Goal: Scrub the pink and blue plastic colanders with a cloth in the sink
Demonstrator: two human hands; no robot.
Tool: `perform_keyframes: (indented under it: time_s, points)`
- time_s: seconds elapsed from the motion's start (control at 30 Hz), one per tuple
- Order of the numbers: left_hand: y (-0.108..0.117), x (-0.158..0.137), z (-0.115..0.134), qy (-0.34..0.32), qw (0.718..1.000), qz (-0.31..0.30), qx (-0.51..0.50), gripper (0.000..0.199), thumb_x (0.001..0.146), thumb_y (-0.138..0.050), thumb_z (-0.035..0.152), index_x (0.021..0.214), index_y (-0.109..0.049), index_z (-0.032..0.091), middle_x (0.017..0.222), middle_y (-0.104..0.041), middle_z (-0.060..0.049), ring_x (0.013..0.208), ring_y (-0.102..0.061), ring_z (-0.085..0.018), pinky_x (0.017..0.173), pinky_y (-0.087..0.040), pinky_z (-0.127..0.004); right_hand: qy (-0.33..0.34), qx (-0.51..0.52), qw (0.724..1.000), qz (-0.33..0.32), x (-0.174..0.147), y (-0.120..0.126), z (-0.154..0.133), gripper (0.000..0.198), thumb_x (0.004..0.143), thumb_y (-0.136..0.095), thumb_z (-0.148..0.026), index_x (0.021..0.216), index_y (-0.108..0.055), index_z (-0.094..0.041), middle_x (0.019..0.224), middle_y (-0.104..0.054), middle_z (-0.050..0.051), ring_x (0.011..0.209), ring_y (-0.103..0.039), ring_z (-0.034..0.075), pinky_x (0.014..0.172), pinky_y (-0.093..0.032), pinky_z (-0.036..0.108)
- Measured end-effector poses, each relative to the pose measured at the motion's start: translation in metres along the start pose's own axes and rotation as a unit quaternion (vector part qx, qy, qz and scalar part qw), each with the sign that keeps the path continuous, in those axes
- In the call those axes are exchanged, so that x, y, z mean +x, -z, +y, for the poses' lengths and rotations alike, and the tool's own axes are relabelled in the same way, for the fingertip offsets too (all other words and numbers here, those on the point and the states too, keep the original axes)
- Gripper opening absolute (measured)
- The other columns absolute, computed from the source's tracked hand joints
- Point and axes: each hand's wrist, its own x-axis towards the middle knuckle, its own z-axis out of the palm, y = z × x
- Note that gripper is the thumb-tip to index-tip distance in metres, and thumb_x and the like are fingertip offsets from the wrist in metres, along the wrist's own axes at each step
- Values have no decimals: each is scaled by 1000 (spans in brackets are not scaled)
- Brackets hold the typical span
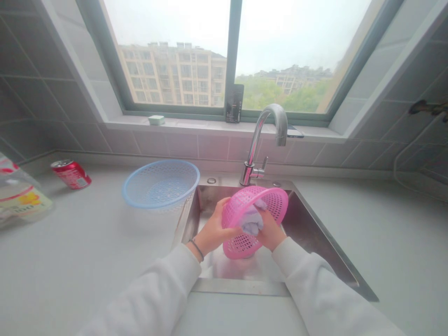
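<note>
A pink perforated plastic basket [276, 203] is tilted on its side over the sink, below the faucet. My left hand [215, 227] grips its left side, thumb on the near side and fingers behind the wall. Bunched in my right hand [271, 229] is a pale lilac cloth [252, 221], pressed against the basket; some of those fingers are hidden by the cloth and basket. The basket's lower part hangs close above the bottom of the steel sink [315, 233]; whether it touches, I cannot tell.
A chrome faucet [259, 135] rises behind the sink. On the counter to the left stand a blue-rimmed basket [161, 184], a tilted red can [71, 174] and a clear labelled bottle [21, 196]. The windowsill holds a green-white sponge [156, 120] and a black box [234, 103].
</note>
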Motion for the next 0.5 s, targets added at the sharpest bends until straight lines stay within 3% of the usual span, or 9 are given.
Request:
perform_keyframes:
  time_s: [0.13, 0.27, 0.33, 0.43, 0.5]
  points:
    - [1, 0, 1, -7, 999, 30, -19, 90, 73, -83, 40, 146, -34, 22, 126, -62, -11, 110, -65, -28, 101, -50, -47, -1, -175, 982, -68, -7, -7, 6, 25, 79, -66, -28, 103, -69, -24, 105, -77, 6, 99, -71, 27, 99, -54, 44]
    - [3, -1, 5, -4, 997, 71, -36, 91, 70, -85, 42, 144, -35, 22, 124, -64, -10, 102, -67, -26, 95, -52, -42, -32, -389, 910, -137, -10, -2, 15, 35, 80, -63, -17, 114, -73, -22, 121, -77, 12, 112, -69, 32, 105, -48, 49]
    - [3, -1, 5, -7, 996, 79, -33, 89, 71, -85, 43, 143, -36, 22, 124, -64, -11, 104, -67, -26, 94, -51, -41, -54, -425, 895, -122, -8, 1, 17, 34, 79, -63, -15, 111, -73, -20, 121, -77, 14, 112, -69, 33, 103, -50, 50]
    - [4, 0, 4, -18, 995, 90, -23, 84, 74, -83, 44, 141, -38, 22, 126, -63, -11, 108, -65, -27, 98, -50, -42, -53, -368, 925, -82, -6, 0, 13, 30, 79, -63, -16, 106, -74, -18, 112, -79, 12, 106, -71, 31, 99, -53, 48]
    - [4, 0, 3, -20, 996, 82, -14, 82, 74, -81, 43, 141, -40, 22, 126, -63, -11, 111, -64, -28, 100, -49, -44, -4, -285, 955, -77, -7, -2, 6, 29, 83, -60, -23, 109, -73, -19, 108, -79, 10, 102, -72, 29, 96, -56, 46]
